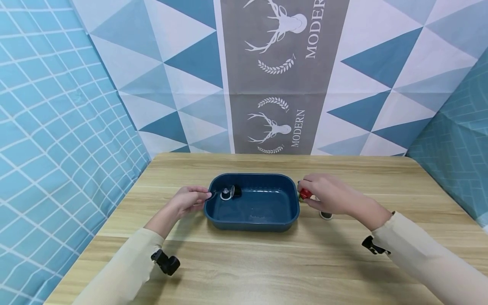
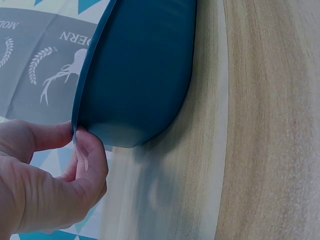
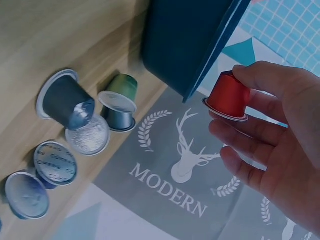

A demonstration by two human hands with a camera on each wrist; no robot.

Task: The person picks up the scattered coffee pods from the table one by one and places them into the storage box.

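A dark blue rectangular basin (image 1: 251,226) sits on the table between the two hands. With thumb and fingers, my left hand (image 1: 188,199) pinches the basin's left rim, also seen in the left wrist view, where the hand (image 2: 55,175) grips the wall (image 2: 135,65). Just beyond the basin's right end, my right hand (image 1: 333,194) holds a red coffee capsule (image 3: 229,96) between thumb and fingers, its wide foil rim facing down in the right wrist view. Inside the basin, a black coffee capsule (image 1: 237,191) and another dark capsule (image 1: 226,194) lie near the left end.
Several more capsules stand or lie on the wooden table right of the basin: a dark one (image 3: 65,102), a green one (image 3: 125,86), and some with silver lids (image 3: 56,162). A patterned cloth wall (image 1: 183,84) rises behind the table, and a blue tiled sheet (image 1: 49,127) hangs at left.
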